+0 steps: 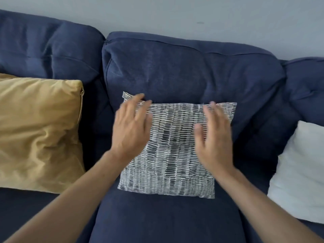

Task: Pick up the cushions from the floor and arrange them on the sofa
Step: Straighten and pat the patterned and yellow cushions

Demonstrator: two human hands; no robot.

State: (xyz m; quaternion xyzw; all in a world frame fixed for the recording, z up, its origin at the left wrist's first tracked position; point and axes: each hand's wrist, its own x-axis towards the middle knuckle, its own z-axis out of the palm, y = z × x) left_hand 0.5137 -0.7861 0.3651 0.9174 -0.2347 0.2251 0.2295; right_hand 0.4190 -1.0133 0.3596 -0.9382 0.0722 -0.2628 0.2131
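Observation:
A grey-and-white patterned cushion [172, 155] leans against the middle back pillow of the dark blue sofa [175, 71]. My left hand [131, 127] is spread over the cushion's upper left part, fingers apart. Over its upper right part is my right hand [214, 135], also with fingers spread. Both hands are blurred, and neither grips the cushion. A mustard-yellow cushion [38, 130] rests on the left seat. A white cushion [301, 174] sits on the right seat, partly cut off by the frame edge.
The sofa's seat [166, 220] shows bare blue fabric in front of the patterned cushion. A pale grey wall [175, 13] runs behind the sofa back. No floor is in view.

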